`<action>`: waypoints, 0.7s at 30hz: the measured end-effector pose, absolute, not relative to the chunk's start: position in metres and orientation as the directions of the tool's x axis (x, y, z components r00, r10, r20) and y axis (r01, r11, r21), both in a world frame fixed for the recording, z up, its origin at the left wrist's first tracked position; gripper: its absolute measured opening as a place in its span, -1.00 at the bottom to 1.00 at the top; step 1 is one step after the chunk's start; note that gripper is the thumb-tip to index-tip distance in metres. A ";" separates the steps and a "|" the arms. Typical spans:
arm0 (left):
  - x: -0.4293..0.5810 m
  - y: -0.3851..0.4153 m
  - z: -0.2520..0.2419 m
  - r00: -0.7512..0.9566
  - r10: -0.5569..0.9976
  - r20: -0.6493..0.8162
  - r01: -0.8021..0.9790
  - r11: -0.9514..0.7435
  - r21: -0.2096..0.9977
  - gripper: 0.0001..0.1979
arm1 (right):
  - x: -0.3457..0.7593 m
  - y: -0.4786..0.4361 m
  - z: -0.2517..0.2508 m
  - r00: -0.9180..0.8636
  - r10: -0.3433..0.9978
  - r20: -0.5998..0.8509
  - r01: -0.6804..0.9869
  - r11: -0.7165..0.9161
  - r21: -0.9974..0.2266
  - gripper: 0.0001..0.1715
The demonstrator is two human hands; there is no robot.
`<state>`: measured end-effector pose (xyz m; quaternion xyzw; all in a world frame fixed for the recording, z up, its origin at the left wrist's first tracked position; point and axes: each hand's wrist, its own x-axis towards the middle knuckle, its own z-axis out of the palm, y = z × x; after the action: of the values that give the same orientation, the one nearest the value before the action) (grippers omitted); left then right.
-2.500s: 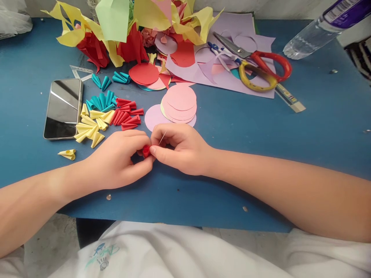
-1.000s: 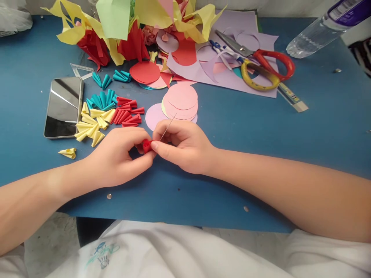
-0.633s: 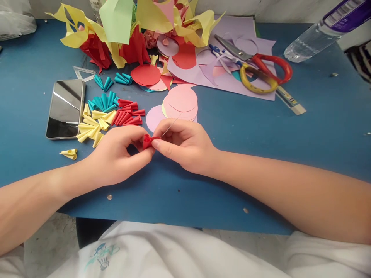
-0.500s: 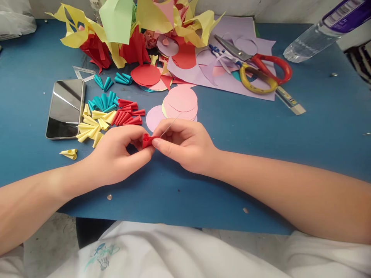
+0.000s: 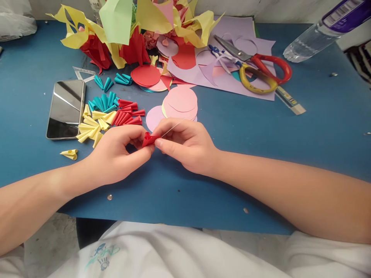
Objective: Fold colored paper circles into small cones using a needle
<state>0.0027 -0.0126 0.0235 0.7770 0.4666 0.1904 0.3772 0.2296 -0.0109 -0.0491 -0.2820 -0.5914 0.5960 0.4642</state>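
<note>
Red paper roll (image 5: 148,139), matt; phone (image 5: 65,110), glossy-faced; scissors (image 5: 242,55), metal-bladed and smooth plastic-handled; bottle (image 5: 313,40), clear shiny plastic; shirt (image 5: 162,251), creased matt cloth.

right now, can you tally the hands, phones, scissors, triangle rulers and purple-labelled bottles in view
hands: 2 (left hand, right hand)
phone: 1
scissors: 1 pair
triangle ruler: 1
purple-labelled bottle: 1
total: 6

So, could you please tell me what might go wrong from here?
The thin rod slants across the right hand and might prick it. The red paper in the left hand could crease or unroll. The yellow cones lie close to that hand, so a sweep might scatter them.
</note>
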 end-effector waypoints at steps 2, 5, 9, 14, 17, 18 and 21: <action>0.003 -0.013 0.024 0.489 0.870 -0.066 0.583 -0.269 0.766 -0.74 | 0.229 -0.011 -0.049 -0.408 0.891 0.199 -0.211 0.120 -0.970 -0.63; 0.003 -0.012 0.025 0.488 0.869 -0.083 0.591 -0.259 0.764 -0.74 | 0.228 -0.010 -0.048 -0.403 0.896 0.188 -0.210 0.109 -0.971 -0.55; 0.001 -0.009 0.021 0.506 0.861 -0.057 0.576 -0.288 0.765 -0.71 | 0.227 -0.009 -0.050 -0.408 0.889 0.206 -0.229 0.119 -0.966 -0.58; -0.003 -0.006 0.019 0.528 0.847 -0.065 0.587 -0.309 0.748 -0.70 | 0.227 -0.008 -0.054 -0.413 0.889 0.199 -0.212 0.119 -0.970 -0.56; -0.004 -0.006 0.019 0.534 0.842 -0.077 0.591 -0.307 0.746 -0.70 | 0.227 -0.009 -0.053 -0.417 0.890 0.186 -0.186 0.117 -0.976 -0.55; -0.004 -0.006 0.019 0.537 0.840 -0.078 0.589 -0.307 0.747 -0.71 | 0.226 -0.009 -0.053 -0.419 0.890 0.180 -0.175 0.115 -0.978 -0.54; -0.003 -0.006 0.017 0.532 0.845 -0.051 0.578 -0.318 0.752 -0.71 | 0.226 -0.010 -0.053 -0.425 0.888 0.176 -0.159 0.118 -0.980 -0.53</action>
<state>-0.0027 -0.0061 0.0175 0.7919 0.4491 0.1793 0.3729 0.2265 -0.0098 -0.0526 -0.3025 -0.6026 0.5912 0.4426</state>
